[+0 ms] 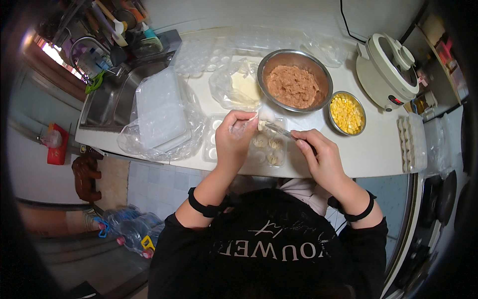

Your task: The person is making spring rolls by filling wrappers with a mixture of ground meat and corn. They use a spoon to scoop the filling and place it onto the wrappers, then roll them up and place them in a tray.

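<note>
My left hand (236, 132) pinches a small piece of pale dough (261, 125) between thumb and fingers, above a clear plastic compartment tray (283, 123). In my right hand (317, 149) is a slim metal utensil (279, 130), its far end touching the dough; the exact shape of its tip is hard to make out. Several small filled dumplings (275, 157) sit in the tray's right-hand cups, while my left hand and forearm hide its middle. Behind my hands stand a steel bowl of pinkish minced filling (293, 86) and a plastic bag with pale yellow dough wrappers (244, 84).
A smaller metal bowl of corn kernels (347, 114) stands right of the filling. Bagged white plastic lids (162, 112) lie left, beside the steel sink (101, 108). Farther right are an electric cooker (384, 74) and an upright stack of trays (410, 144). Clear trays (209, 54) line the wall.
</note>
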